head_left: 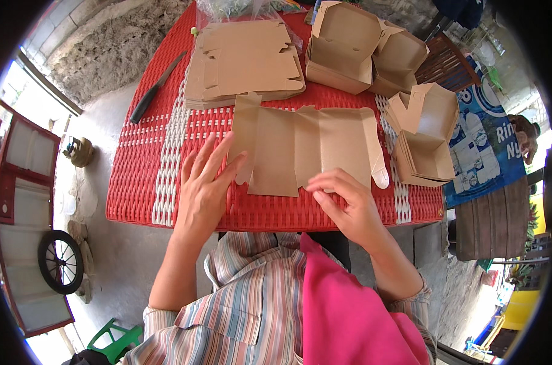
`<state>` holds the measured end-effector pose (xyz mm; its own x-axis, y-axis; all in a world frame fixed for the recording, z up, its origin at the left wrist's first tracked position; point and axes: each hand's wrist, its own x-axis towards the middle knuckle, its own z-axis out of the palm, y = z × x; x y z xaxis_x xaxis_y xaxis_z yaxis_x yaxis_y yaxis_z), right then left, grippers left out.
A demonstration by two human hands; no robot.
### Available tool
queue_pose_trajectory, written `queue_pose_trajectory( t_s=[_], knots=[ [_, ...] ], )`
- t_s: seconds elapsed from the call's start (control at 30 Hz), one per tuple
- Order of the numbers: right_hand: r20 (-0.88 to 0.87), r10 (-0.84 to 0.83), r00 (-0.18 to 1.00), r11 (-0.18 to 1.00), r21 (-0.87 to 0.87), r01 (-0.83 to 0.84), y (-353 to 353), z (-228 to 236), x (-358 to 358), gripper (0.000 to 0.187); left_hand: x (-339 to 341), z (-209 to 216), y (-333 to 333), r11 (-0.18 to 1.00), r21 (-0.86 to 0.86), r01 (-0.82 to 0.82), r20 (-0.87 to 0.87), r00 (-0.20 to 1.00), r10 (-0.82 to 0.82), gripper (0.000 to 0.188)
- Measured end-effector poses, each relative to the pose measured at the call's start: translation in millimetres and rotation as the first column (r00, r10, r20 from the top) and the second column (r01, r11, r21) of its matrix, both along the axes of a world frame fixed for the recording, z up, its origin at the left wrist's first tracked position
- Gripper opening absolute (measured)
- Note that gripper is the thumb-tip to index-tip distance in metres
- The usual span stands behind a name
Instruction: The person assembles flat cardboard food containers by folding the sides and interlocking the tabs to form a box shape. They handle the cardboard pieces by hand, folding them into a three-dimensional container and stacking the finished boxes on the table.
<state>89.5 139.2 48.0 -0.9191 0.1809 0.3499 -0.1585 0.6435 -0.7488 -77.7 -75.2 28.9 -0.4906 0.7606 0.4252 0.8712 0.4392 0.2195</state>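
Left to right. Red-and-white woven tabletop (pixel 139 167) under everything. Outermost: slim black-handled knife (pixel 156 88), forward and left of the left hand, well apart from it.

Left hand (pixel 204 185): back upward, fingers loosely spread and pointing forward, fingertips over the left end of the opened, creased brown cardboard blank (pixel 309 143). Light contact or hover, cannot tell; no grip visible. Straight ahead of this hand, past the blank's far left corner: thick stack of flat brown cardboard blanks (pixel 245 61).

The opened blank lies just forward of both hands, mostly in the span between them. Long axis runs side to side, across the person's front; crease lines run roughly fore and aft. Left hand is nearer its left end; right hand nearer the near edge, right of middle. Right end, with a rounded tab (pixel 380 177), sits beyond the right hand's reach of fingertips, on its outer side.

Right hand (pixel 343 198): fingers half curled, thumb and forefinger parted at the near edge, apparently nothing pinched. Hands well apart from each other.

Forward and right of it: three open-lidded brown cardboard boxes (pixel 423 159).
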Motion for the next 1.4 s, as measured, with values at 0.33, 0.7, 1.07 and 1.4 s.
queue_pose_trajectory(
  t_s=[0.33,0.7,1.07,1.4],
  knots=[
    [0.071,0.096,0.993,0.898,0.424,-0.117,-13.3,-12.9,-20.6,0.036,0.2,-10.7,-2.2,0.976,0.115,0.185,0.122,0.972,-0.199,0.023],
    [0.013,0.190,0.982,0.826,0.538,-0.168,-43.6,-30.4,-40.6,0.026,32.4,-21.0,-21.3,0.976,0.168,0.136,0.126,0.979,-0.158,0.023],
    [0.093,0.057,0.994,0.855,0.509,-0.097,-49.6,-32.9,-70.2,0.011,34.2,-22.5,-7.6,0.958,0.261,-0.122,0.381,0.924,0.014,0.017],
    [0.026,0.193,0.981,0.852,0.491,-0.180,-50.6,-34.4,-48.2,0.020,35.5,-21.6,-6.1,0.980,0.174,-0.100,0.292,0.955,0.045,0.017]
  ],
)
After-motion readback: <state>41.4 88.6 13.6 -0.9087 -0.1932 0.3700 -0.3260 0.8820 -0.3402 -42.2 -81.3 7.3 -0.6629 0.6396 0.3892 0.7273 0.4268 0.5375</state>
